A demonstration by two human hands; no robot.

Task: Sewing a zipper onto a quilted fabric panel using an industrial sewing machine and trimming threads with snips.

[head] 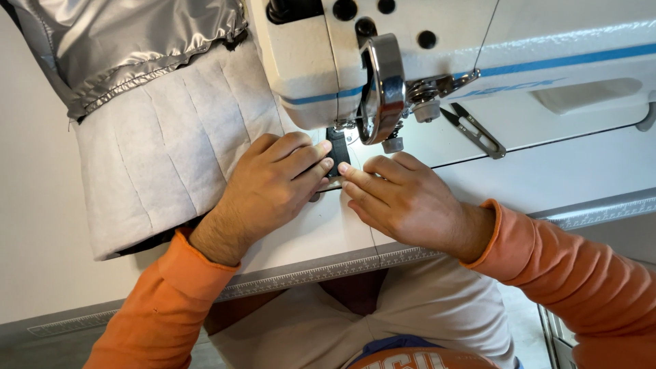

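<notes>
From the head camera we look down on a white sewing machine (478, 61) standing at the far side of a white table (588, 171). Our left hand (270, 188) lies flat, palm down, on a white quilted fabric piece (164, 150), fingers stretched toward the needle area; it presses rather than grasps. Our right hand (403, 201) lies just beside it to the right, also flat and unclenched, its fingertips (344, 168) nearly touching those of the left hand. Between the two sets of fingertips, directly under the machine's head, sits a small black strip (337, 150), which both hands pin against the table; whether it lies on the fabric we cannot tell. The quilted piece spreads left and far from the hands, and at its far left end it joins a shiny silver garment (123, 41) that is bunched up. A silver handwheel guard (383, 85) hangs over the strip. To the right, on the machine bed, lies a pair of thread snips (475, 130), well apart from the hands. A ruler strip (328, 270) runs along the table's near edge. Orange sleeves (164, 307) cover both forearms.
</notes>
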